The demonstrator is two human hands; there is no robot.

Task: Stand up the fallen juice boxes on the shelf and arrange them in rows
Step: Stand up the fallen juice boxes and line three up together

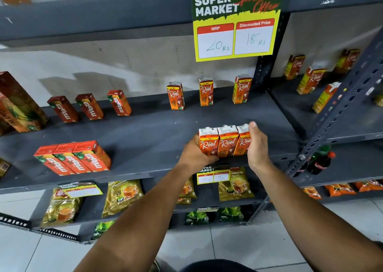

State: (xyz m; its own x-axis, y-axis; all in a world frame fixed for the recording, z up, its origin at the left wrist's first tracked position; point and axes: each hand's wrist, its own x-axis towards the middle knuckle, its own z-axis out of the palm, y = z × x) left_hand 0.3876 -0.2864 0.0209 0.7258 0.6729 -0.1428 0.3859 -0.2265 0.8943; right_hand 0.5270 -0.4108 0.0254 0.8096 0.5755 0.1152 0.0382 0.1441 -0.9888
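Pressing three upright Real boxes (224, 141) between both hands' fingers (253, 126) at shelf (145, 130) edge; uneven squeeze risks toppling.

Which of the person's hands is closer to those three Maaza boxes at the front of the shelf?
Left. The left hand is on the Maaza boxes' side of the Real boxes; the right hand is on their far side.

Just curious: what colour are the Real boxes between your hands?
Orange Real boxes with white tops, seen in the head view.

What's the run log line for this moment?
left hand: holds Real boxes | right hand: presses their other end | boxes: three upright, touching, front of shelf
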